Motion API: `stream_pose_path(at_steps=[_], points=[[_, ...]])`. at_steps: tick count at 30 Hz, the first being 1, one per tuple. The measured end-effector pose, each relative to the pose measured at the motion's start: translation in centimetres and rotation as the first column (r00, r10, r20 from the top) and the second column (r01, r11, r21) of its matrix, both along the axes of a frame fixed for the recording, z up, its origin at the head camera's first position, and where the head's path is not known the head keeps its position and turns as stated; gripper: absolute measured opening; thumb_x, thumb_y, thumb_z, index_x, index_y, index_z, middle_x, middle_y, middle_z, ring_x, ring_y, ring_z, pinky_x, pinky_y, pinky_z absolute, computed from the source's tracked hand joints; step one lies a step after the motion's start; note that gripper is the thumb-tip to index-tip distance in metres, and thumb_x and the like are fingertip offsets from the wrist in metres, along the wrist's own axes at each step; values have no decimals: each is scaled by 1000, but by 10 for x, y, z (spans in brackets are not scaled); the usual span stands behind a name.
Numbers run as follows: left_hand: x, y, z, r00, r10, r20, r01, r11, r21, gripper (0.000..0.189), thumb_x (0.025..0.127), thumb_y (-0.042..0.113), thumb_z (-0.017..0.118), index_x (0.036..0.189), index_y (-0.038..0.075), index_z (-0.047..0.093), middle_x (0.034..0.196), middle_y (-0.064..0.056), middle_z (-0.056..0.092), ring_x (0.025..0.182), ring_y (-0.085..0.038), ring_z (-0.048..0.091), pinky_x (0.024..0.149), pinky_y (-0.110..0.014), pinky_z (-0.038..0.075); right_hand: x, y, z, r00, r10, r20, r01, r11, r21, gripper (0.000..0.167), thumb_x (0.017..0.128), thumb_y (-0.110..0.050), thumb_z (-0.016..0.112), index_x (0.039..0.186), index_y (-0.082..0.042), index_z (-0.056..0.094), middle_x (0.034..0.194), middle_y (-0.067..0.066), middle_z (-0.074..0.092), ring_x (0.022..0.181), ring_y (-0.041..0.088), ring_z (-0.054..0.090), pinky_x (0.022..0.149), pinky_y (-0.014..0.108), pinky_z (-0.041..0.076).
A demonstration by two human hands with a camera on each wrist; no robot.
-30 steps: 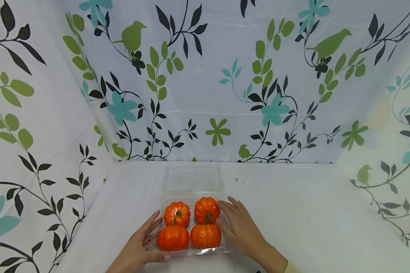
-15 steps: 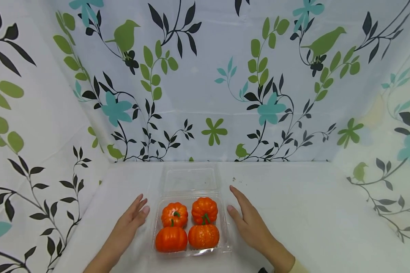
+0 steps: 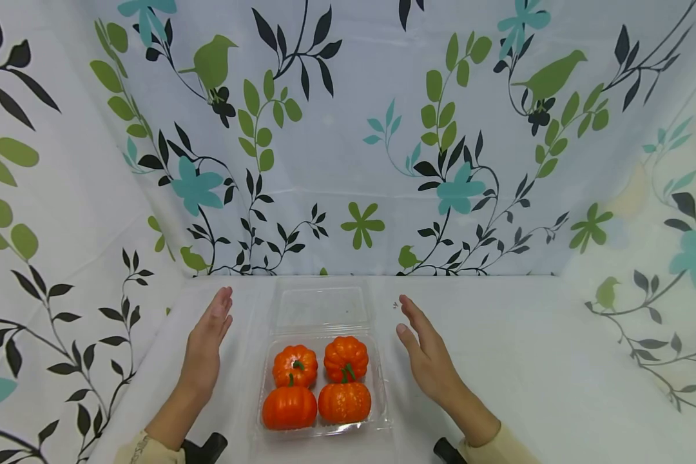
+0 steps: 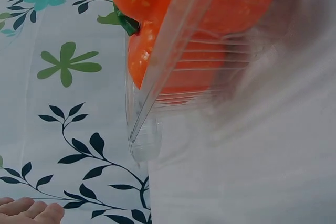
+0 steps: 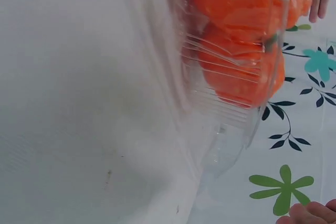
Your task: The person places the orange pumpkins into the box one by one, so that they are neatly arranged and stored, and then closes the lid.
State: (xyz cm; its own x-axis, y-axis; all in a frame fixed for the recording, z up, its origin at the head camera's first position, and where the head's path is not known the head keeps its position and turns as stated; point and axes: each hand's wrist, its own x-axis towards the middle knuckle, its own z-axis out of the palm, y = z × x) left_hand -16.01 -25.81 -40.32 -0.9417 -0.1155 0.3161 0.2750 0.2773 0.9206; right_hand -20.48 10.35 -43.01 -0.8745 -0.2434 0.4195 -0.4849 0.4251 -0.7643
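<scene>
A clear plastic clamshell container [image 3: 385, 399] stands on the white table with its lid [image 3: 323, 306] folded back behind it. Several small orange pumpkins fill its base in two rows; a front one [image 3: 290, 408] and a back one [image 3: 346, 357] both have green stems. To the left of the container, my left hand [image 3: 204, 351] is held up with straight fingers, apart from it. On the other side my right hand [image 3: 432, 361] is likewise raised, fingers extended, touching nothing. Through the ribbed clear wall [image 4: 210, 66], the left wrist view shows the pumpkins from the side.
A white cloth covers the table [image 3: 487, 348]. Behind it hangs a curtain [image 3: 325, 142] printed with leaves, birds and flowers, which also closes in both sides. Small dark specks [image 3: 396, 305] lie on the table near the lid. Black straps with mounts [image 3: 211, 448] sit at both wrists.
Both hands have let go of the container's sides and drawn apart, the left one to the left, the right one slightly right, fingers now pointing up. Pumpkins and container stay in place.
</scene>
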Motion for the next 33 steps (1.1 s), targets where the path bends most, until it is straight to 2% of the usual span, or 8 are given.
stream_pose_path(at_steps=[5, 9, 15, 21, 24, 26, 29, 33], points=[[-6, -3, 1, 999, -46, -2, 46, 996, 79, 62, 112, 40, 20, 161, 2, 15, 166, -14, 21, 152, -31, 19, 113, -14, 27, -7, 0, 6, 1000, 12, 15, -11, 999, -46, 56, 109, -31, 45, 158, -6, 31, 161, 8, 36, 145, 29, 38, 112, 51, 37], [-11, -5, 2, 996, -81, 37, 74, 982, 173, 69, 110, 47, 20, 161, 0, 13, 166, -15, 19, 153, -32, 16, 117, -19, 25, -13, -1, 7, 999, 16, 52, -11, 997, -78, 58, 109, -34, 44, 158, -6, 30, 161, 9, 35, 145, 28, 39, 111, 48, 39], [-20, -8, 0, 981, -156, 115, 119, 953, 278, 80, 106, 59, 14, 161, 1, 5, 168, -15, 12, 154, -33, 10, 123, -31, 17, -21, -4, 8, 994, 36, 100, -23, 991, -134, 54, 110, -30, 42, 158, -6, 31, 161, 10, 36, 144, 30, 39, 114, 45, 37], [-30, -10, 0, 959, -231, 163, 151, 905, 397, 89, 102, 68, 12, 162, 2, 2, 169, -12, 10, 154, -29, 10, 123, -40, 13, -32, -6, 10, 981, 57, 185, -12, 972, -236, 51, 111, -25, 36, 156, -1, 32, 158, 15, 39, 142, 33, 42, 117, 46, 33], [-36, -11, 0, 946, -280, 165, 169, 858, 485, 93, 100, 71, 12, 161, 2, 0, 169, -12, 7, 155, -28, 8, 124, -41, 11, -40, -8, 10, 954, 78, 291, 18, 950, -313, 52, 112, -28, 34, 156, 0, 32, 158, 16, 39, 142, 32, 42, 117, 45, 33], [-40, -12, -2, 935, -311, 169, 170, 814, 556, 97, 98, 74, 13, 161, 2, -3, 169, -12, 4, 155, -27, 5, 124, -41, 9, -45, -8, 9, 918, 115, 379, 50, 915, -400, 54, 112, -29, 34, 156, 1, 31, 158, 18, 38, 142, 33, 42, 117, 43, 33], [-45, -14, -6, 918, -355, 178, 154, 731, 665, 103, 95, 79, 15, 160, 2, -7, 169, -12, 0, 155, -26, 1, 125, -39, 7, -52, -8, 6, 853, 196, 484, 107, 842, -528, 57, 111, -32, 30, 156, 3, 28, 158, 20, 36, 143, 34, 40, 118, 44, 33], [-52, -18, -15, 901, -393, 184, 116, 625, 772, 108, 91, 83, 19, 161, 5, -9, 170, -11, -2, 155, -25, 0, 125, -37, 7, -60, -3, -1, 787, 319, 528, 131, 749, -649, 62, 111, -35, 27, 157, 5, 21, 160, 22, 30, 144, 35, 37, 119, 46, 31]])
